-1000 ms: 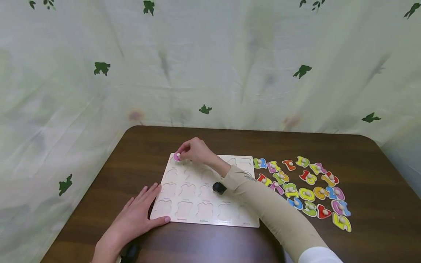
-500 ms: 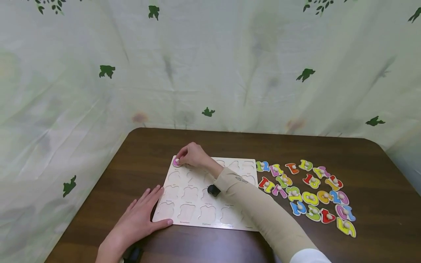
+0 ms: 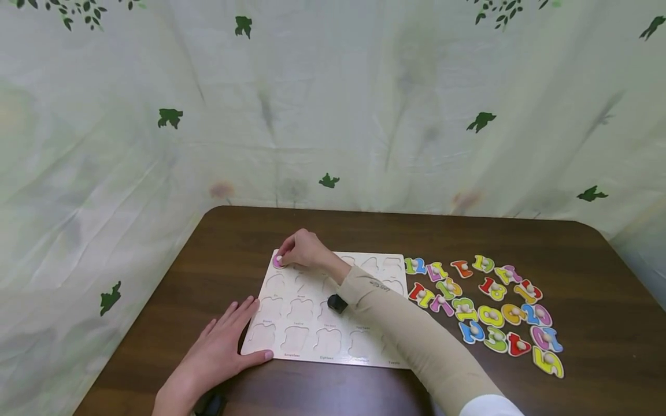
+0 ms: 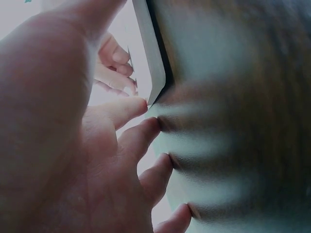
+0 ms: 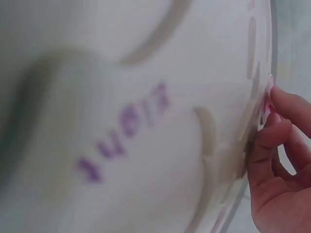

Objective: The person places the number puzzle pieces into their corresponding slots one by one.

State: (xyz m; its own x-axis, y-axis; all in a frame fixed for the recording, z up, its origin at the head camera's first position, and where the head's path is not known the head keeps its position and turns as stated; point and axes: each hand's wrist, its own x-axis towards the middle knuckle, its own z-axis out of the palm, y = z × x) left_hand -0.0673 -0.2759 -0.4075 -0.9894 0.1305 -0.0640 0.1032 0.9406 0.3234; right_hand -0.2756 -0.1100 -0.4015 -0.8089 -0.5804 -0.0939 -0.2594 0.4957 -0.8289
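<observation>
At the far left corner of the board (image 3: 316, 318), a pink piece (image 3: 276, 263) in a pinch

At that corner, the right hand (image 3: 304, 252) nips the piece between thumb and finger, the tips close together; whether it is seated in a recess I cannot tell. The left hand (image 3: 218, 348) lies flat at the near left corner, fingers straight and spread, gripping nothing, its thumb on the near edge. To the right, number pieces (image 3: 491, 315) with knobs lie scattered on the table (image 3: 603, 323), dark brown wood with rounded far corners. Beyond hangs a pale cloth (image 3: 395, 121) with green, birdlike shapes.

The left wrist view alone shows the board's thickness and the dark shadow beneath it, with fingertips resting on the wood. The right wrist view brings up purple lettering (image 5: 124, 133) on the board (too blurred to read) and the piece's pink edge at the fingertips.
</observation>
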